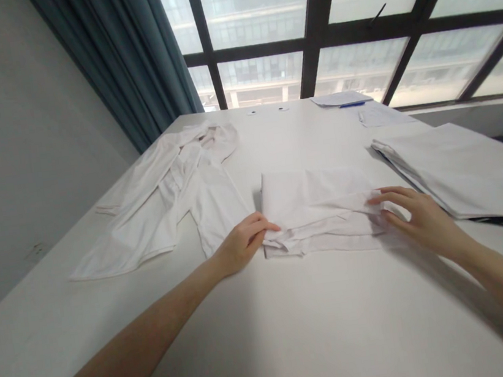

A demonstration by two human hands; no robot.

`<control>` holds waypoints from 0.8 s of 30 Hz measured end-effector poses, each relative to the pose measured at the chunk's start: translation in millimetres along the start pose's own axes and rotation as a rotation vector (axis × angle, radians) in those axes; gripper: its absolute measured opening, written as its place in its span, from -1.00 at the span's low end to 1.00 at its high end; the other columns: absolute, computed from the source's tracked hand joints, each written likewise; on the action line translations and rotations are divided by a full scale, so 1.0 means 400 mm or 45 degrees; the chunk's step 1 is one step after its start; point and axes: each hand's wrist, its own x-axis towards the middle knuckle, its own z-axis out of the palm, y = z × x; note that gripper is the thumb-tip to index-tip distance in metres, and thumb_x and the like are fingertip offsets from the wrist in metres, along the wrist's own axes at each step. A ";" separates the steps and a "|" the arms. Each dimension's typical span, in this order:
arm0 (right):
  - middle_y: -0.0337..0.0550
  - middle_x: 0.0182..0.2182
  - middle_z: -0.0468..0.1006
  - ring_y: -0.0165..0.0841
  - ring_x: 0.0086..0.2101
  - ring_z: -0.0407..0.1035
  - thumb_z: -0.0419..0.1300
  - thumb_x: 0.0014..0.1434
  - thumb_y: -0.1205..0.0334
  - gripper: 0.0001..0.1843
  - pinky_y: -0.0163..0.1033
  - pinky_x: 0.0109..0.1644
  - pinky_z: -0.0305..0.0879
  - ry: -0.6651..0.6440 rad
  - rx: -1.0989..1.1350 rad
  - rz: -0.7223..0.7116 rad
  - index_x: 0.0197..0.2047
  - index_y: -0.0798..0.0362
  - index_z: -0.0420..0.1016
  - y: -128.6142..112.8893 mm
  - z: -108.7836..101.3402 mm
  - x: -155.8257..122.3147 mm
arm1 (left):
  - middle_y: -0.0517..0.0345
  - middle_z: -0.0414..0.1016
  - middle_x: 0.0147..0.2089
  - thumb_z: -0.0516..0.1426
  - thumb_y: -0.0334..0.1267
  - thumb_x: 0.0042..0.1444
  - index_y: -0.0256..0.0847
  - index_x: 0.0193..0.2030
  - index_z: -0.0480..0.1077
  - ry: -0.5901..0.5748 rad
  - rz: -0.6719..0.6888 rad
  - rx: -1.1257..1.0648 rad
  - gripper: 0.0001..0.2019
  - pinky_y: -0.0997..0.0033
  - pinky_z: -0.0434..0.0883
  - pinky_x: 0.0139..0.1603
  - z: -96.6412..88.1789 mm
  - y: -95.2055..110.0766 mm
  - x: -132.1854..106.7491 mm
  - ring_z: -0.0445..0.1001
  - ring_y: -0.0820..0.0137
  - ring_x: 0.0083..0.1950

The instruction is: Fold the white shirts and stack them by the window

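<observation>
A white garment [312, 196], folded into a flat rectangle, lies in front of me on the table, with loose, wrinkled layers along its near side. At its left edge, my left hand [242, 242] is closed, thumb and forefinger pinching the near left corner of the upper layer. My right hand [415, 219] holds the right end of the same layer between curved fingers and thumb. Which kind of garment it is, the folds do not show. Left of my left hand, a white long-sleeved shirt [178, 192] is spread out loosely, one part close to my wrist.
A white table [325, 327] carries everything. On the right lies a folded white stack of cloth [466, 166] with something black beneath it. Papers [341, 98] and a blue pen [352, 104] are at the far right. Behind are a blue curtain [122, 51] and windows.
</observation>
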 end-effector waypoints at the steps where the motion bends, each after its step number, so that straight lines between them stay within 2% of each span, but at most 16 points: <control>1: -0.02 -0.04 0.54 -0.11 -0.04 0.44 0.05 0.24 0.10 -0.76 0.03 0.06 0.31 -0.040 0.061 0.013 -0.16 -0.04 0.51 0.010 -0.006 0.003 | 0.02 0.43 -0.16 -0.05 -0.38 0.31 -0.26 -0.06 0.50 0.003 0.003 -0.008 -0.71 0.41 0.37 -0.05 0.000 0.000 0.000 0.44 0.38 -0.13; 3: -0.07 -0.17 0.58 -0.14 -0.14 0.48 0.06 0.22 0.08 -0.78 -0.03 -0.03 0.38 -0.112 0.160 0.034 -0.30 -0.05 0.49 0.022 -0.015 0.008 | -0.02 0.46 -0.09 -0.04 -0.37 0.32 -0.25 -0.01 0.50 -0.001 0.020 -0.017 -0.70 0.39 0.38 0.01 0.001 0.000 -0.001 0.46 0.35 -0.06; 6: -0.10 -0.22 0.60 -0.13 -0.13 0.48 0.07 0.22 0.06 -0.78 -0.01 -0.01 0.39 -0.117 0.210 0.056 -0.29 -0.06 0.49 0.022 -0.015 0.009 | -0.07 0.48 0.04 -0.02 -0.35 0.32 -0.22 0.07 0.49 -0.030 0.062 0.001 -0.69 0.32 0.35 0.15 0.001 -0.001 -0.002 0.44 0.31 0.09; 9: -0.02 -0.04 0.57 -0.09 0.02 0.43 0.09 0.25 0.03 -0.71 0.05 0.15 0.30 -0.088 0.207 0.066 -0.07 -0.04 0.50 0.008 -0.008 0.007 | -0.08 0.47 0.10 -0.01 -0.32 0.33 -0.22 0.11 0.47 -0.041 0.060 0.010 -0.67 0.31 0.33 0.21 0.001 -0.003 -0.002 0.43 0.30 0.13; 12: 0.05 0.17 0.42 -0.06 0.16 0.32 0.10 0.26 0.01 -0.53 0.06 0.25 0.22 -0.070 0.193 0.067 0.18 -0.03 0.38 -0.007 -0.002 0.004 | -0.10 0.44 0.13 -0.01 -0.31 0.33 -0.24 0.16 0.44 -0.011 0.035 -0.018 -0.66 0.32 0.32 0.23 0.001 -0.004 -0.002 0.43 0.30 0.16; 16: 0.03 0.25 0.31 -0.04 0.23 0.22 0.11 0.25 0.04 -0.44 0.10 0.28 0.16 -0.037 0.202 0.018 0.30 -0.09 0.22 -0.008 0.007 -0.001 | -0.10 0.43 0.15 0.01 -0.30 0.33 -0.25 0.18 0.43 0.046 0.020 -0.046 -0.65 0.33 0.30 0.25 0.000 -0.003 -0.001 0.40 0.30 0.19; 18: 0.02 0.19 0.38 -0.04 0.17 0.29 0.14 0.23 0.05 -0.49 0.07 0.22 0.23 -0.035 0.253 -0.002 0.23 -0.10 0.26 -0.002 0.012 0.000 | -0.09 0.45 0.13 0.02 -0.30 0.32 -0.26 0.16 0.44 0.058 0.029 -0.049 -0.66 0.35 0.31 0.24 0.000 -0.003 -0.001 0.42 0.31 0.18; 21: 0.00 -0.08 0.54 -0.10 -0.06 0.45 0.12 0.25 0.08 -0.78 -0.04 -0.01 0.37 -0.134 0.322 -0.035 -0.09 -0.04 0.43 0.006 0.013 0.004 | -0.08 0.50 0.08 0.02 -0.31 0.32 -0.27 0.09 0.50 0.075 0.021 -0.069 -0.68 0.40 0.35 0.18 0.001 -0.003 -0.002 0.47 0.33 0.12; 22: -0.02 -0.17 0.55 -0.14 -0.15 0.47 0.08 0.27 0.09 -0.82 -0.07 -0.08 0.38 -0.188 0.329 -0.061 -0.20 -0.03 0.44 0.006 0.011 0.006 | -0.07 0.52 0.06 0.02 -0.31 0.31 -0.26 0.06 0.52 0.078 0.009 -0.080 -0.69 0.42 0.38 0.15 0.001 -0.003 -0.003 0.49 0.34 0.09; 24: -0.04 -0.23 0.53 -0.20 -0.24 0.46 0.03 0.31 0.09 -0.75 -0.10 -0.15 0.36 -0.273 0.326 -0.121 -0.30 -0.02 0.45 0.005 0.006 0.009 | -0.06 0.55 0.02 0.04 -0.33 0.30 -0.25 0.00 0.55 0.086 0.002 -0.101 -0.71 0.43 0.42 0.10 0.001 -0.001 -0.005 0.53 0.34 0.04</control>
